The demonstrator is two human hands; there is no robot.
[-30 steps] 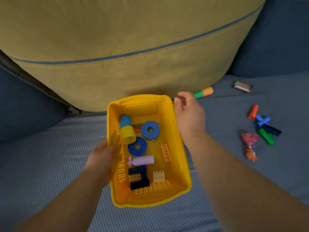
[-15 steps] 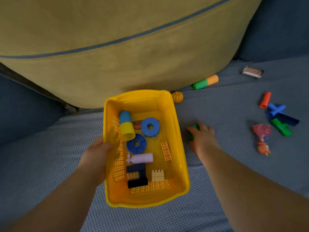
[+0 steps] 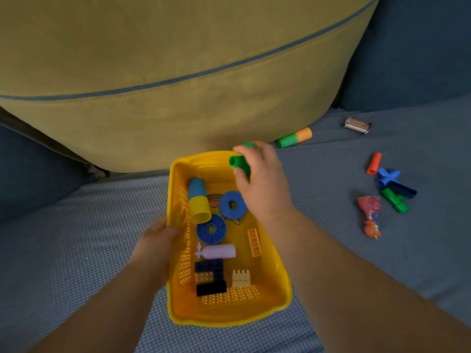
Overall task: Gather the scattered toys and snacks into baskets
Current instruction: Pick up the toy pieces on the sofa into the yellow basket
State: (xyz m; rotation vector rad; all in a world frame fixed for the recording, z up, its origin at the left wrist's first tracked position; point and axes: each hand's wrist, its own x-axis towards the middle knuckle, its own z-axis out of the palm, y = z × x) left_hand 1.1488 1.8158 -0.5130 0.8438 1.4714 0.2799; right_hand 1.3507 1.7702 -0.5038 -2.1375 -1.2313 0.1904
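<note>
– Sofa seat in grey-blue check, with a big mustard cushion behind the yellow basket. Who has hold of what?

– The left hand grips the basket's left wall. The right hand pinches a green tube piece between thumb and fingers, above the basket's far right corner.

– And inside the basket?

– A blue-and-yellow tube lies by the left wall, and two blue discs lie beside it. Nearer the person are a lilac piece, an orange brick, dark bricks and a beige brick.

– What lies outside it?

– Everything else is on the seat, to the basket's right. A green-and-orange tube lies just beyond the far right corner, against the cushion. Farther right of that is a wrapped snack bar. Well off to the basket's right sits a cluster: an orange tube, a blue cross piece, a dark blue piece and a green connector. The last three are touching. A pink-and-orange wrapped sweet lies just on the basket side of that group.
</note>
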